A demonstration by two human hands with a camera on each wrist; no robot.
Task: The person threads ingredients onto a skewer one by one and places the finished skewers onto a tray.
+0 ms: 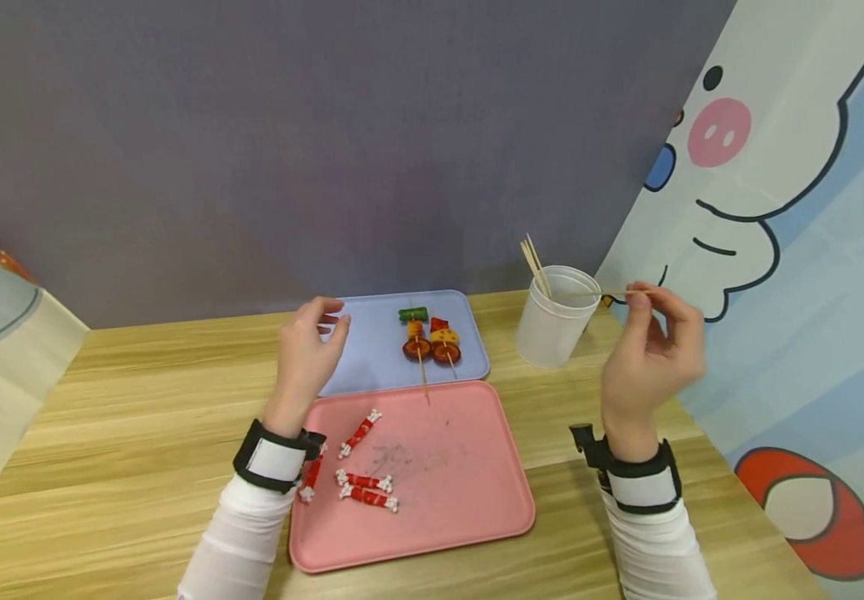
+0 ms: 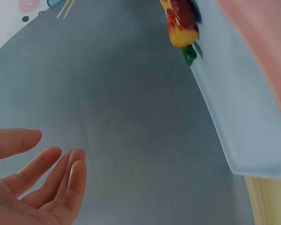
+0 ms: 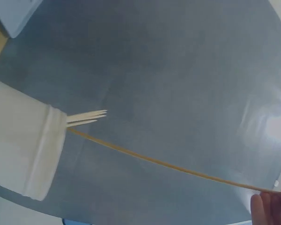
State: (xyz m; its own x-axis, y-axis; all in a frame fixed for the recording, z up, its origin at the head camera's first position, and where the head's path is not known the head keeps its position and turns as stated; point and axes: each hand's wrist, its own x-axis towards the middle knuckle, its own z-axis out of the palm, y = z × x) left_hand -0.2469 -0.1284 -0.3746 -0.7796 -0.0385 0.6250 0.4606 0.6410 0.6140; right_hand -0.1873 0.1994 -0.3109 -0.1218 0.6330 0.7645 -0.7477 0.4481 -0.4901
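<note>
My right hand [image 1: 652, 358] is raised to the right of a white plastic cup [image 1: 547, 337], pinching one end of a thin wooden skewer [image 3: 173, 166]. The skewer's other end reaches the cup's mouth; whether it goes inside cannot be told. Several more skewers [image 1: 533, 265] lean in the cup, their pointed tips up in the right wrist view. My left hand [image 1: 312, 346], fingers loosely bent and holding nothing, hovers by the left side of a light blue tray [image 1: 372, 367]. Two skewers of toy food [image 1: 417, 348] lie on that tray, with green, yellow, red and brown pieces.
A pink tray [image 1: 461, 500] lies in front of the blue one. Several red sticks with white ends [image 1: 368, 497] rest on its left part, one partly behind my left wrist. A grey partition [image 1: 372, 150] stands behind the wooden table [image 1: 154, 433], and a cartoon-printed curtain [image 1: 836, 333] borders the right.
</note>
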